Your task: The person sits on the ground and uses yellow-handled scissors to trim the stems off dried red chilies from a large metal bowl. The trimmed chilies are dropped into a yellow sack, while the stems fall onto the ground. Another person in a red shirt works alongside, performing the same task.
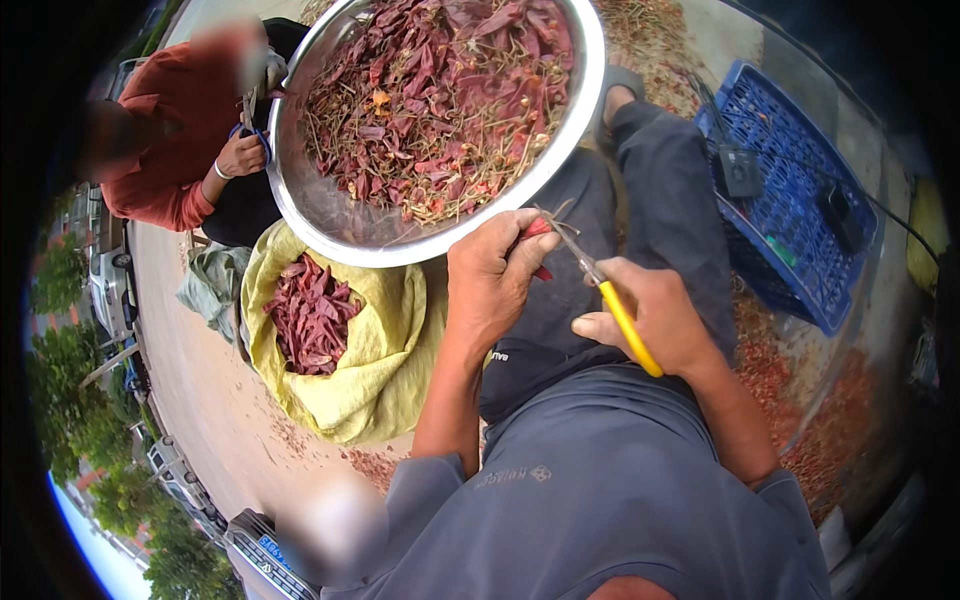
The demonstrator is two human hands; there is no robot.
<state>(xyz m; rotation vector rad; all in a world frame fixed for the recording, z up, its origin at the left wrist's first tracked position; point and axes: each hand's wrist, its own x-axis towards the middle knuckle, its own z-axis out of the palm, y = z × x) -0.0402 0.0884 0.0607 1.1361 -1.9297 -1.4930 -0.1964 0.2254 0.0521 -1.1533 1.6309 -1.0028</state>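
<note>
My left hand (491, 270) pinches a dried red chili pepper (535, 228) between thumb and fingers, its stem end pointing away from me. In my right hand (664, 311) is a pair of scissors with yellow handles (628, 330). Their metal blades reach the stems just beyond my left fingertips; whether they are closed on a stem is hard to tell. Right beyond both hands, a large metal basin (360, 253) holds a heap of dried red chilies (442, 97) mixed with cut stems. Another tip of red pepper (544, 274) shows below my left thumb.
A yellow woven sack (390, 375) of dried chilies (311, 319) stands open at left. Beyond it sits a person in a red top (169, 112), holding blue-handled scissors (262, 146). A blue plastic crate (795, 142) with black devices and a cable stands at right. Red scraps litter the ground.
</note>
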